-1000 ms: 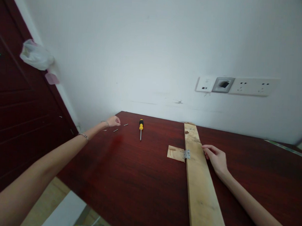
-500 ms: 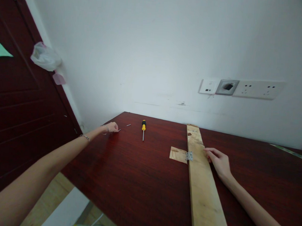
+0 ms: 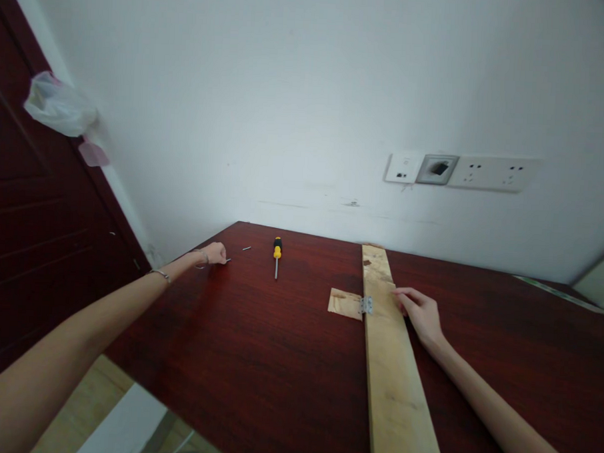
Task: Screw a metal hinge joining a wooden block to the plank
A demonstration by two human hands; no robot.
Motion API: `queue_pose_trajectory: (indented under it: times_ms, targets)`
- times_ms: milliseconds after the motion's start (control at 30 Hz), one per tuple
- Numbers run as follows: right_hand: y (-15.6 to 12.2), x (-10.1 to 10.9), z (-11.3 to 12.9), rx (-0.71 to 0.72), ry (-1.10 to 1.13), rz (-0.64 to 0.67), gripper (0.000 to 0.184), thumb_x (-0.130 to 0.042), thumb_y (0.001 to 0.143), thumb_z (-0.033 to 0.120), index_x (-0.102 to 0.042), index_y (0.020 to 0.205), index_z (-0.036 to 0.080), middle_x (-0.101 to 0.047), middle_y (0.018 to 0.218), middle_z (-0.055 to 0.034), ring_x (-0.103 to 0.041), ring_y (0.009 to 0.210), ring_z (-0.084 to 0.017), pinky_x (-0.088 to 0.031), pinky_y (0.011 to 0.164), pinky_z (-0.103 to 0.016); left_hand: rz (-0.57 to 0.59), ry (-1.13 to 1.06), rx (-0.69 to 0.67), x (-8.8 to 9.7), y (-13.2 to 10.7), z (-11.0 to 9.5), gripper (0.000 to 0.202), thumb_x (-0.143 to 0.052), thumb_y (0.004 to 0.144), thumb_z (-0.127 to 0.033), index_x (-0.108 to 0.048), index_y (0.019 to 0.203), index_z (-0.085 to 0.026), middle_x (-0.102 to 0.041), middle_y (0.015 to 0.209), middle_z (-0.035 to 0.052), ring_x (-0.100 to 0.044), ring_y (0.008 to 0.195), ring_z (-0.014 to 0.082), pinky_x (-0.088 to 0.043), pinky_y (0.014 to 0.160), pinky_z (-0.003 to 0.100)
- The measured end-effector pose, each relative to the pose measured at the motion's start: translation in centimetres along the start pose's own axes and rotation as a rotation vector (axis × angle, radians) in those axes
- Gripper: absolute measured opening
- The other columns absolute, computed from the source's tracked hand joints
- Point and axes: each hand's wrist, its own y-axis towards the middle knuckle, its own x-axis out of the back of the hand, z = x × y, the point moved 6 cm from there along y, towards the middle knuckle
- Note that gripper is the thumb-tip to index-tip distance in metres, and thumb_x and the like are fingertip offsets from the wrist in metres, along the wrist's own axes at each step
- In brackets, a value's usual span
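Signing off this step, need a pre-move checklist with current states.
1. Left hand at the nearer metal pin: ok; firm grip: cannot tell.
2. Right hand at the long board's right edge: ok.
3. Hinge bridging long board and small wood piece: ok.
4. Hinge fully fastened: cannot tell, too small.
5. Screwdriver apart from both hands: ok.
6. Second pin on the table: ok.

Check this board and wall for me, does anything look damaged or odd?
Yes: the board has a dark patch near its far end, standing out against paler wood. The wall bears a dark scuff against its pale surface.
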Motion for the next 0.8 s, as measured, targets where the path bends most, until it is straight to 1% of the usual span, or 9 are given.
queue_pose_trajectory:
  times_ms: [100, 200, 300, 400, 433, 500, 633, 733, 800]
  targets:
    - [0.0, -0.1, 0.0, -0.001, 0.001, 0.002, 0.023, -0.058, 0.06, 0.032, -0.069, 0.071, 0.014, -0.055, 0.053, 0.0007, -0.044, 0.049, -0.012, -0.038, 0.047, -0.026, -0.027, -0.025, -0.027, 0.9, 0.3, -1.1, 0.008, -0.059, 0.048, -0.018, -0.056, 0.041, -0.018, -0.051, 0.043, -0.002, -0.048, 0.052, 0.0129, -0.036, 0.056, 0.023]
    - [0.0, -0.2, 0.0, 0.005, 0.001, 0.006, 0.023, -0.058, 0.062, 0.032, -0.069, 0.071, 0.014, -0.056, 0.054, 0.0003, -0.044, 0.049, -0.012, -0.038, 0.047, -0.027, -0.073, -0.084, -0.086, 2.8, 1.1, -3.2, 0.009, -0.058, 0.051, -0.017, -0.057, 0.042, -0.017, -0.05, 0.042, -0.0023, -0.047, 0.051, 0.0122, -0.035, 0.057, 0.023]
    - [0.0, -0.3, -0.1, 0.016, -0.003, 0.01, 0.023, -0.058, 0.063, 0.033, -0.068, 0.072, 0.014, -0.056, 0.055, 0.0, -0.044, 0.05, -0.013, -0.037, 0.048, -0.027, -0.132, -0.184, -0.194, 4.8, 2.3, -7.2, 0.006, -0.059, 0.054, -0.018, -0.061, 0.048, -0.016, -0.053, 0.046, -0.0018, -0.048, 0.053, 0.0125, -0.036, 0.058, 0.024]
    - [0.0, -0.3, -0.1, 0.028, -0.012, 0.014, 0.023, -0.058, 0.064, 0.032, -0.068, 0.073, 0.014, -0.056, 0.055, 0.0001, -0.045, 0.05, -0.013, -0.037, 0.048, -0.027, -0.177, -0.321, -0.337, 5.5, 3.0, -13.1, 0.009, -0.059, 0.058, -0.02, -0.065, 0.057, -0.014, -0.06, 0.055, 0.0004, -0.053, 0.06, 0.0139, -0.04, 0.062, 0.024]
    - [0.0, -0.3, -0.1, 0.034, -0.016, 0.015, 0.022, -0.057, 0.064, 0.031, -0.068, 0.073, 0.014, -0.056, 0.055, 0.0, -0.045, 0.05, -0.013, -0.037, 0.048, -0.027, -0.186, -0.371, -0.389, 5.3, 3.0, -15.4, 0.01, -0.059, 0.059, -0.021, -0.066, 0.06, -0.014, -0.062, 0.059, 0.0013, -0.055, 0.062, 0.0141, -0.041, 0.063, 0.024]
    - [0.0, -0.3, 0.0, 0.048, -0.023, 0.016, 0.022, -0.057, 0.065, 0.03, -0.068, 0.074, 0.014, -0.058, 0.057, -0.0006, -0.046, 0.05, -0.013, -0.038, 0.048, -0.027, -0.174, -0.468, -0.495, 4.1, 2.4, -20.2, 0.012, -0.059, 0.062, -0.021, -0.067, 0.065, -0.013, -0.065, 0.064, 0.0027, -0.057, 0.065, 0.014, -0.044, 0.066, 0.024]
    - [0.1, -0.5, 0.4, 0.099, -0.031, 0.012, 0.021, -0.057, 0.066, 0.03, -0.068, 0.075, 0.015, -0.066, 0.068, -0.0046, -0.055, 0.059, -0.017, -0.044, 0.055, -0.029, -0.098, -0.63, -0.704, 0.3, -0.6, -29.6, 0.011, -0.061, 0.068, -0.02, -0.067, 0.07, -0.011, -0.067, 0.07, 0.0039, -0.059, 0.067, 0.0128, -0.046, 0.07, 0.024]
    - [0.0, -0.6, 1.2, 0.164, -0.033, 0.015, 0.021, -0.058, 0.068, 0.032, -0.069, 0.076, 0.016, -0.07, 0.08, -0.0075, -0.061, 0.072, -0.021, -0.047, 0.066, -0.032, -0.039, -0.72, -0.812, -2.6, -3.2, -34.9, 0.012, -0.062, 0.072, -0.02, -0.067, 0.075, -0.01, -0.068, 0.074, 0.0045, -0.06, 0.069, 0.0126, -0.047, 0.07, 0.024]
    - [0.0, -0.8, 2.1, 0.213, -0.044, 0.032, 0.022, -0.059, 0.071, 0.034, -0.071, 0.079, 0.017, -0.07, 0.085, -0.0078, -0.062, 0.077, -0.021, -0.047, 0.07, -0.033, -0.009, -0.763, -0.857, -4.3, -4.4, -37.3, 0.01, -0.063, 0.073, -0.019, -0.067, 0.074, -0.01, -0.068, 0.074, 0.0046, -0.06, 0.069, 0.0121, -0.048, 0.07, 0.023]
